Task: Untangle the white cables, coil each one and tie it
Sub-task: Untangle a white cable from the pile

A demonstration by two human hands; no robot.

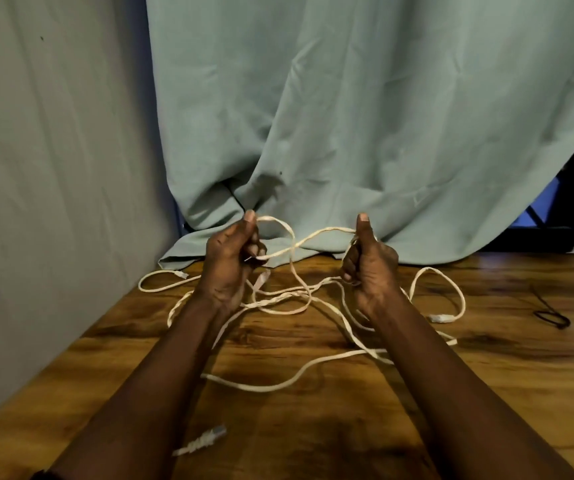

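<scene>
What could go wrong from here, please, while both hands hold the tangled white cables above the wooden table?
1. The left hand and right hand grip raised strands of the thin white cables; pulling apart may tighten the crossed loops between them into a knot.
2. The loose white plug near the front edge of the brown wooden table could get dragged off.

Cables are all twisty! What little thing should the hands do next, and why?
Probably ease the hands apart, slowly. The left hand and right hand each grip a raised strand of the cables, and those strands cross in a loop between them. The rest lies tangled on the table, so a gentle pull should show which strand to free.
</scene>
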